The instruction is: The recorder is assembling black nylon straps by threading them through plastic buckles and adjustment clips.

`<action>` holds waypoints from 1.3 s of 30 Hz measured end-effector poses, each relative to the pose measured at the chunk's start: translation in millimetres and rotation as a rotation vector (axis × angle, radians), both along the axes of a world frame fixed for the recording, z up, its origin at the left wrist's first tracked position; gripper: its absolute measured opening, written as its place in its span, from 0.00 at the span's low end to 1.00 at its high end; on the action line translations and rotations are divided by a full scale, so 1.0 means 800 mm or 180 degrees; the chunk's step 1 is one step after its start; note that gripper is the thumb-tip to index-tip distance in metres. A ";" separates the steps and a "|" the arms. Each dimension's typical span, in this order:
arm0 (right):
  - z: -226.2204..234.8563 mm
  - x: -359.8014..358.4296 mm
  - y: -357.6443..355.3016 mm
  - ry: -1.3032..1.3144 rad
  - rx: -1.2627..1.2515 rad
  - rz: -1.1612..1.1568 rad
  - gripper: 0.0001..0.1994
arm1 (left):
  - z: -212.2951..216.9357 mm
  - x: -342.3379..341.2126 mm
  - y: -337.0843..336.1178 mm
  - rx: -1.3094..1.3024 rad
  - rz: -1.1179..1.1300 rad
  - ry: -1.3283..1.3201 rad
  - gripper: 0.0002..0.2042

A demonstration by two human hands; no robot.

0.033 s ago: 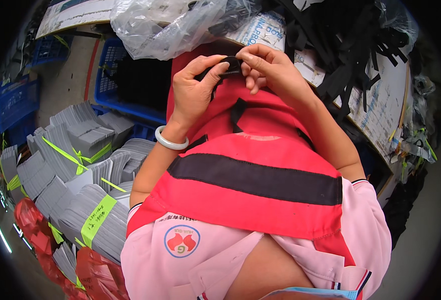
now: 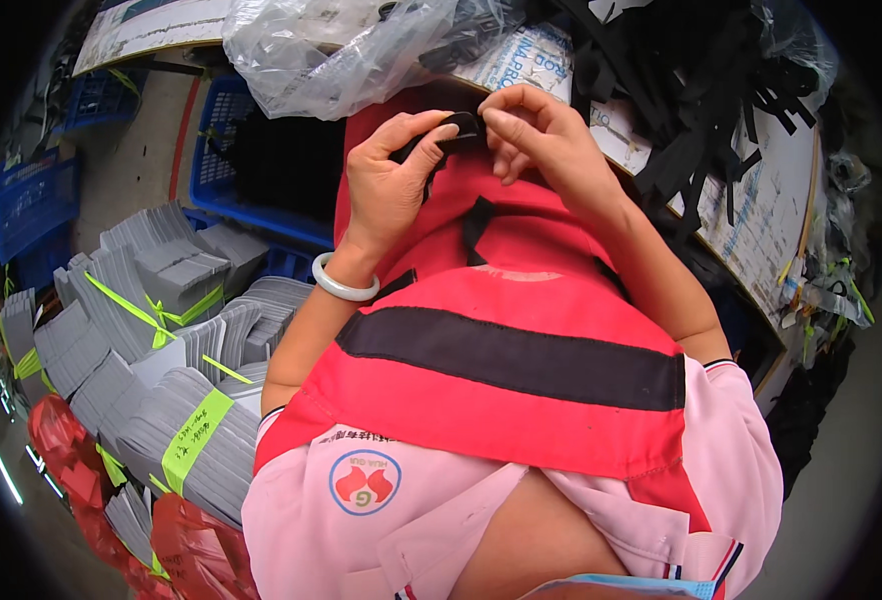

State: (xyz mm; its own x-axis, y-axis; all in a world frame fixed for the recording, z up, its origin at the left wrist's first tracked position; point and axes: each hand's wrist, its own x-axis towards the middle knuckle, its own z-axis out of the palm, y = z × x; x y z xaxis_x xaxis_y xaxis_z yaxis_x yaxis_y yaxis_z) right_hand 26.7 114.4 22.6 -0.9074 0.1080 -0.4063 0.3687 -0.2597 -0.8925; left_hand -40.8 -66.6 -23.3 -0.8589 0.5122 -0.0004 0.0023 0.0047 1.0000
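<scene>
So a small black strip piece (image 2: 461, 128) is being pinched between both hands, up near the top edge of a red apron (image 2: 521, 380) that's draped over the lap. The left hand (image 2: 386, 185) is closed on the piece with thumb and forefinger from the left side, and the right hand (image 2: 541, 135) is clamped on its other end, so the two hands are brought right together, fingertips nearly touching. A pale bangle (image 2: 344, 285) is worn on the left wrist.

Just beyond the hands a big heap of loose black strips (image 2: 701, 90) is piled on a printed cardboard sheet (image 2: 761, 210), with a crumpled clear plastic bag (image 2: 341, 50) beside it. A blue crate (image 2: 251, 150) is parked below that, and off to the left grey stacks of flat pieces (image 2: 161, 330) are bundled with green tape.

What could go sideways, probably: the piece is tiny and held only at the fingertips, so it could easily be dropped if the grip is shifted, and once it's fallen into that black heap or the dark crate it'd be a pain to find. The apron's black strap (image 2: 476, 225) sits close underneath too, so it could get mixed up with the piece being worked.
</scene>
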 end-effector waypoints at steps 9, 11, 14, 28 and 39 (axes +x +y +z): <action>0.018 0.013 -0.015 0.0193 0.1205 0.0622 0.12 | 0.013 0.002 0.001 0.0089 0.0283 -0.1147 0.09; 0.000 0.013 -0.010 -0.0008 0.1153 0.0648 0.12 | 0.008 0.000 0.000 0.0026 0.0256 -0.1132 0.10; -0.002 0.010 -0.006 -0.0608 0.0898 0.0678 0.13 | 0.012 0.004 0.001 -0.0103 0.0103 -0.0916 0.10; -0.031 -0.019 -0.012 -0.0202 -0.0408 0.0422 0.10 | 0.059 -0.027 -0.091 -0.0354 -0.0932 -0.1095 0.05; -0.013 -0.026 -0.067 0.0066 0.0076 0.1382 0.10 | 0.029 -0.011 -0.089 -0.0192 0.0333 -0.0453 0.07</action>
